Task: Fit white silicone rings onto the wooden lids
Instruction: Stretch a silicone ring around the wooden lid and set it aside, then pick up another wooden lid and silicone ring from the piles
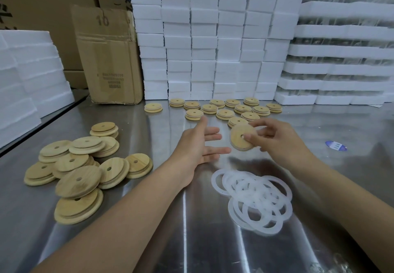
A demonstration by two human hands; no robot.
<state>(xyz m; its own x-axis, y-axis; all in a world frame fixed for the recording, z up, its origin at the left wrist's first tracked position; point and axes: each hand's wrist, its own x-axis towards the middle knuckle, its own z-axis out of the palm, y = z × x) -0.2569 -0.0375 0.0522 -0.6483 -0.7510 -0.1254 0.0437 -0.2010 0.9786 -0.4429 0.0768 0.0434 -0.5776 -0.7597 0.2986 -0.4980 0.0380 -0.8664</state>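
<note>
My right hand [275, 139] holds a round wooden lid [241, 139] with a centre hole above the steel table, thumb on its face and fingers behind its edge. A pale ring shows along the lid's lower rim. My left hand [199, 145] is open just left of the lid, palm turned toward it, fingers straight, touching nothing. A heap of several white silicone rings [253, 200] lies on the table below my right hand. A loose pile of bare wooden lids [76, 166] sits at the left.
Several lids laid flat [223, 109] stand in rows at the back of the steel table [170, 240]. Behind them rise stacked white foam blocks [213, 38]. A cardboard box [108, 59] stands back left, more foam [27, 76] at far left. A blue sticker [336, 145] lies at right.
</note>
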